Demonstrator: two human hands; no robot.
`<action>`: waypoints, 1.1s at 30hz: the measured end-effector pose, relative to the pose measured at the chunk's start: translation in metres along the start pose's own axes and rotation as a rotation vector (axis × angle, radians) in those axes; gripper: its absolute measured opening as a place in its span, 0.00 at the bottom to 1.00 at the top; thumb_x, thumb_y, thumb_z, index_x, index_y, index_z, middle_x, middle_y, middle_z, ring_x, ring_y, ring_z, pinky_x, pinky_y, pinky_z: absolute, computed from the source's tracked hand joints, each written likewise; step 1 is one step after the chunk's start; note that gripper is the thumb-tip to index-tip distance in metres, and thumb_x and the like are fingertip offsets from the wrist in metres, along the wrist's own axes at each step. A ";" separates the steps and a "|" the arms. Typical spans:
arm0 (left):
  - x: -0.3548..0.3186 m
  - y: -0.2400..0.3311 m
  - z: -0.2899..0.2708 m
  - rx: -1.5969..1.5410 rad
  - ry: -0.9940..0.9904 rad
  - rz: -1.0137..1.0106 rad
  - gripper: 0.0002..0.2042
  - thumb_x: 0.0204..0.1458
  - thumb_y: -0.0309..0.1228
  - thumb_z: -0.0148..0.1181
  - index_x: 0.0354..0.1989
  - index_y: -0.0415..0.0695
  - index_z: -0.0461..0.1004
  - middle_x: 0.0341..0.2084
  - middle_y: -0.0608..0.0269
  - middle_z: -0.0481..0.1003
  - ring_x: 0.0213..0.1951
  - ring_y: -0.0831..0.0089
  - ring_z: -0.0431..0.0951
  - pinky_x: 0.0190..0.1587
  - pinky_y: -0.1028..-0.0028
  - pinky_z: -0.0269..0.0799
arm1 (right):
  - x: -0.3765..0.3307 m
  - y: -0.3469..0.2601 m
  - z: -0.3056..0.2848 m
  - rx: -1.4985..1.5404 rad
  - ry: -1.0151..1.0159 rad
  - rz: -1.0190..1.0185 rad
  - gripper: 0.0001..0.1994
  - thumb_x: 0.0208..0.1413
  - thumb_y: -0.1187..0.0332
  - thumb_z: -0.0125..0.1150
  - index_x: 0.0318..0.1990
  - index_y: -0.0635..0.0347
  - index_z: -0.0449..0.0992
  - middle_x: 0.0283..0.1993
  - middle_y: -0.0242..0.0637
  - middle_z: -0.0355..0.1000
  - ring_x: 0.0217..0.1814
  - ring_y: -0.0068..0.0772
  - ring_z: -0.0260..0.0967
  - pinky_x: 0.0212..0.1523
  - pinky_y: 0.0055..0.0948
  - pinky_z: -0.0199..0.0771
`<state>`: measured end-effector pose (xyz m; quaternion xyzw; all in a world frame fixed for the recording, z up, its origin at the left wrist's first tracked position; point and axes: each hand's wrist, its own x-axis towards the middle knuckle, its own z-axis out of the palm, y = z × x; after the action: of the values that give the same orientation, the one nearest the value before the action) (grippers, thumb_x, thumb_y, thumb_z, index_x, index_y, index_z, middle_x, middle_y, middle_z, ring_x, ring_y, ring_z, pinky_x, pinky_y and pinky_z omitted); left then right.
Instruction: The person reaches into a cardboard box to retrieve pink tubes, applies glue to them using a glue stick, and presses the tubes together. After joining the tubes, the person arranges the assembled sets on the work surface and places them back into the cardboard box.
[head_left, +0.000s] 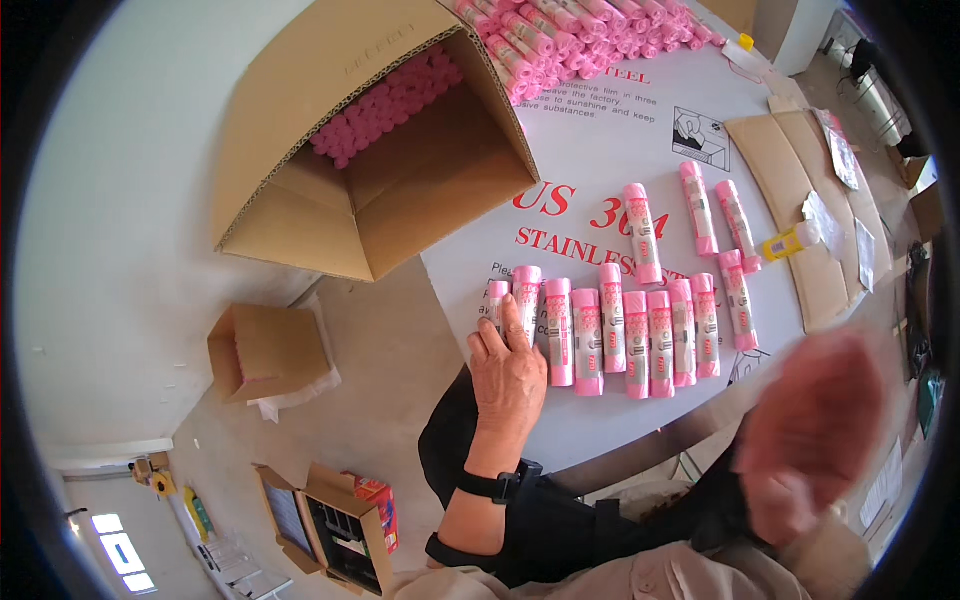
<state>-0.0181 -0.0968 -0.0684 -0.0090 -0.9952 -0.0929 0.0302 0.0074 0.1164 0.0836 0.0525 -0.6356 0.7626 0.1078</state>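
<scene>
Pink plastic bag rolls with printed silver-and-white bands lie side by side in an uneven row near the table's front edge. At the row's left end, my left hand is closed over the end roll, its index finger stretched along the gap beside the neighbouring roll. The hand partly covers that end roll. Behind the row, a few more rolls lie apart from each other. My right hand is raised at the right, off the table's front edge, and smeared by motion, so its fingers do not show clearly.
A large open carton at the table's left holds stacked pink rolls. More rolls are heaped at the back. Flattened cardboard and a yellow bottle lie to the right. Smaller boxes stand on the floor at left.
</scene>
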 end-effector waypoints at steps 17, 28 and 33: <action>-0.013 -0.012 0.002 -0.074 0.167 0.049 0.41 0.38 0.30 0.63 0.64 0.38 0.52 0.44 0.42 0.67 0.43 0.48 0.68 0.47 0.57 0.68 | 0.095 -0.117 -0.024 0.147 -0.872 -0.140 0.14 0.52 0.62 0.57 0.40 0.62 0.70 0.29 0.45 0.71 0.21 0.33 0.64 0.21 0.32 0.64; 0.008 0.002 -0.005 -0.185 0.183 0.042 0.41 0.41 0.25 0.60 0.64 0.34 0.45 0.42 0.40 0.64 0.40 0.47 0.67 0.45 0.57 0.67 | 0.041 -0.082 0.014 -0.146 -0.289 -0.553 0.03 0.49 0.75 0.54 0.32 0.63 0.72 0.25 0.39 0.67 0.24 0.39 0.65 0.22 0.35 0.65; 0.022 -0.059 0.005 -0.542 0.137 -0.162 0.37 0.47 0.29 0.57 0.65 0.38 0.45 0.44 0.35 0.63 0.41 0.44 0.67 0.46 0.55 0.66 | -0.020 0.051 0.009 -0.090 -0.807 0.380 0.09 0.46 0.78 0.59 0.37 0.66 0.75 0.32 0.38 0.74 0.31 0.30 0.71 0.33 0.29 0.71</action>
<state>-0.0417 -0.1535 -0.0830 0.0691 -0.9272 -0.3578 0.0863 0.0148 0.0968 0.0326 0.2235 -0.6577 0.6590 -0.2885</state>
